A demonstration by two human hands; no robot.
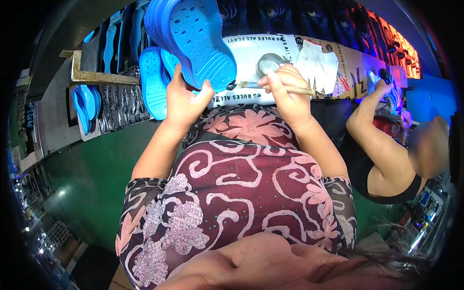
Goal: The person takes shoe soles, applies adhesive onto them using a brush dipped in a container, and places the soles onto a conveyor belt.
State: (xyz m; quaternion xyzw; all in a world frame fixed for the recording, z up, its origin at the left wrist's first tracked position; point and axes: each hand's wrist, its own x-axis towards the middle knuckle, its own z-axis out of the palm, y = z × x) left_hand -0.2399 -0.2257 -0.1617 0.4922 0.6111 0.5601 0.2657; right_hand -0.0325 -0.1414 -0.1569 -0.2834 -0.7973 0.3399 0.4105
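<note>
My left hand (189,99) grips the heel end of a blue foam shoe sole (200,48), thumb on its near edge. The sole is tilted up, has small holes toward the toe and ridges across the heel, and its top runs out of view. In my right hand (289,92) is a brush (302,90) with a pale wooden handle, held between thumb and fingers. Its bristle end points left at a dark patch (232,85) on the heel's edge; whether they touch, I cannot tell. Just beyond my right hand stands a clear round glass container (270,64).
More blue soles (153,84) lie left of my left hand, and others (87,107) farther left. A wooden bracket (104,77) juts in there. White printed sheeting (241,55) covers the bench. Dark shoe-shaped pieces line the back. At right, another person's arm (377,130) reaches toward a shoe.
</note>
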